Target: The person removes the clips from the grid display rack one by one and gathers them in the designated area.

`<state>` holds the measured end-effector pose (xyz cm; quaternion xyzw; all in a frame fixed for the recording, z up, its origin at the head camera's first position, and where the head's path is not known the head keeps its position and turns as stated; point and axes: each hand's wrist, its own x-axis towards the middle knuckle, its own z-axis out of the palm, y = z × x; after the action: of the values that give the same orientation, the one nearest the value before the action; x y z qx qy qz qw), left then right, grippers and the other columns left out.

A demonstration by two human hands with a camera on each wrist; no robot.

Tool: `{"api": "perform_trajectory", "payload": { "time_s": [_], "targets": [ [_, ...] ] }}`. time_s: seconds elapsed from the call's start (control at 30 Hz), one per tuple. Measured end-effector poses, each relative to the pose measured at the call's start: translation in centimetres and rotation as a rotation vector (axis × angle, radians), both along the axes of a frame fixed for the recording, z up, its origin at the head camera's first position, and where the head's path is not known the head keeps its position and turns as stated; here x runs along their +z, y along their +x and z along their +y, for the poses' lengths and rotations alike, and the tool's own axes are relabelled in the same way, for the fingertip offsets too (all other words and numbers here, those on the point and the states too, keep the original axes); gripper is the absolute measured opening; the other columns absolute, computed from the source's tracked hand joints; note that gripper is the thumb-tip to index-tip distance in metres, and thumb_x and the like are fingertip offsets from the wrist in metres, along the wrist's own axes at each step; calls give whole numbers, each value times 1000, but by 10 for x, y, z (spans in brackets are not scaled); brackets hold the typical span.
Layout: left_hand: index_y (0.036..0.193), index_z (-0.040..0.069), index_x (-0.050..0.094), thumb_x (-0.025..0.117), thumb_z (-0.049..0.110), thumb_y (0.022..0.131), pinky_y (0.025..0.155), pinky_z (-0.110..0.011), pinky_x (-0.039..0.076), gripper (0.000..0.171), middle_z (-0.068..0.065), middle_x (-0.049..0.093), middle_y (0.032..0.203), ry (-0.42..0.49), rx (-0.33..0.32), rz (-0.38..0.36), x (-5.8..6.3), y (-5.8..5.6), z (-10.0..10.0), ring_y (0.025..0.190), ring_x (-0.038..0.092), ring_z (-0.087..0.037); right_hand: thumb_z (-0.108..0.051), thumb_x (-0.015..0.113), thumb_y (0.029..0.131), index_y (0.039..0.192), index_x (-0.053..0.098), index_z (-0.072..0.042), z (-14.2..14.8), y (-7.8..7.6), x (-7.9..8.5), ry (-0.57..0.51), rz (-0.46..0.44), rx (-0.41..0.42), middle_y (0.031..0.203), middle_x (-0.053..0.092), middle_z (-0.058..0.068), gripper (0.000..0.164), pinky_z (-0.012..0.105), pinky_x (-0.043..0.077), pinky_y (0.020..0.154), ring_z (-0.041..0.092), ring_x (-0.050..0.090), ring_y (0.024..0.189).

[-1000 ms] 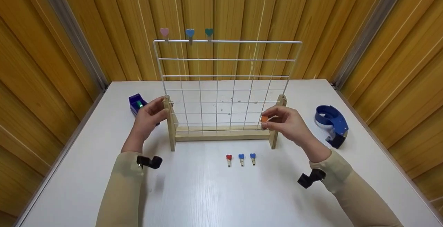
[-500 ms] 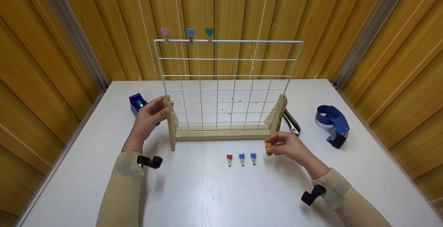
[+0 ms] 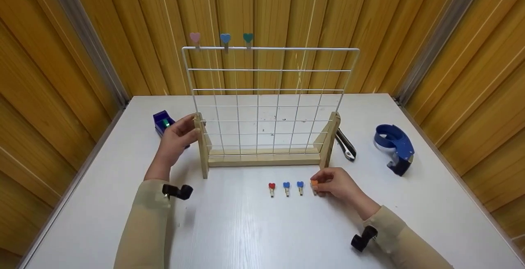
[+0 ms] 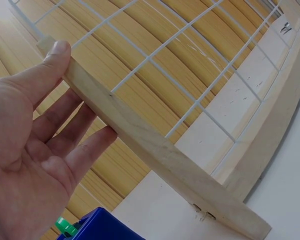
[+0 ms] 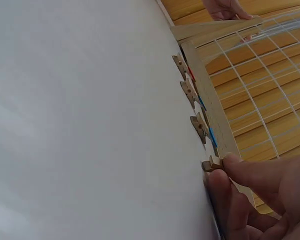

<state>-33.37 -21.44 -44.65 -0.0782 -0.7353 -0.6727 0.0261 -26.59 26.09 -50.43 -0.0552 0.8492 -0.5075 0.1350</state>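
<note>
A white wire grid rack [image 3: 283, 70] on a wooden stand rises from the table. My left hand [image 3: 176, 142] grips the stand's left post [image 4: 155, 145], thumb on one face and fingers against the other. Low over the tabletop, my right hand [image 3: 338, 185] pinches a small wooden clothespin with an orange heart [image 3: 314, 182]; in the right wrist view this clothespin [image 5: 213, 163] appears at the fingertips. Left of it lie a red-heart clothespin [image 3: 271, 187] and two blue-heart clothespins [image 3: 300, 185] in a row. Pink [image 3: 195, 37], blue [image 3: 225, 38] and green [image 3: 248, 38] heart clothespins sit on the top wire.
Behind my left hand is a dark blue tape dispenser [image 3: 160, 118] with a green part. A larger blue tape dispenser [image 3: 393, 144] lies on the right. Beside the right post is a black utility knife [image 3: 346, 146]. Yellow wood-patterned panels [image 3: 266, 10] enclose the table.
My right hand has come down from beside the right post to the table, bringing the orange-heart clothespin to the row's right end. The utility knife has come into sight. My left hand stays put.
</note>
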Motion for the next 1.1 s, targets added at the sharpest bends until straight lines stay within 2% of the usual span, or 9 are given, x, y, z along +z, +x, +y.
{"api": "perform_trajectory", "payload": {
  "time_s": [0.17, 0.3, 0.43, 0.67, 0.83, 1.1],
  "targets": [
    [154, 16, 48, 66, 15, 101, 99, -21, 56, 55, -12, 59, 146, -16, 0, -32, 1, -1, 1, 122, 62, -7, -2, 76, 90, 112, 73, 2, -2, 2, 0, 62, 15, -5, 91, 68, 9, 23, 23, 58, 63, 13, 66, 71],
    [155, 19, 48, 66, 17, 101, 100, -23, 56, 56, -12, 56, 150, -11, 1, -57, 2, -1, 0, 129, 60, -13, -4, 76, 90, 111, 74, 1, -2, 1, 0, 102, 37, 1, 89, 68, 9, 22, 23, 57, 62, 13, 64, 69],
    [154, 21, 48, 65, 17, 101, 100, -23, 56, 56, -9, 57, 150, 3, 9, -74, 2, -1, 0, 131, 59, -15, -2, 76, 89, 115, 73, 1, -1, 0, -1, 98, 48, 9, 90, 67, 9, 26, 22, 57, 62, 13, 65, 69],
    [154, 17, 48, 66, 18, 102, 98, -22, 57, 56, -9, 60, 144, -5, 4, -20, 1, -1, 0, 122, 63, -9, 2, 72, 90, 126, 67, 3, 3, 1, 0, 52, 26, -6, 92, 67, 11, 36, 24, 59, 64, 13, 66, 71],
    [154, 16, 49, 67, 19, 101, 97, -22, 58, 56, -6, 63, 138, 2, -5, -7, 1, -1, 1, 118, 65, -7, -2, 74, 91, 126, 68, -1, 5, 4, 11, 110, 46, -49, 94, 67, 9, 36, 25, 56, 64, 14, 65, 75],
    [154, 16, 48, 68, 22, 100, 97, -22, 58, 58, -9, 61, 141, -2, -2, -24, 1, -1, 0, 119, 64, -7, -10, 76, 92, 129, 66, 2, 5, 7, 40, 94, 157, 0, 95, 71, 11, 40, 25, 56, 65, 16, 67, 77]
  ]
}}
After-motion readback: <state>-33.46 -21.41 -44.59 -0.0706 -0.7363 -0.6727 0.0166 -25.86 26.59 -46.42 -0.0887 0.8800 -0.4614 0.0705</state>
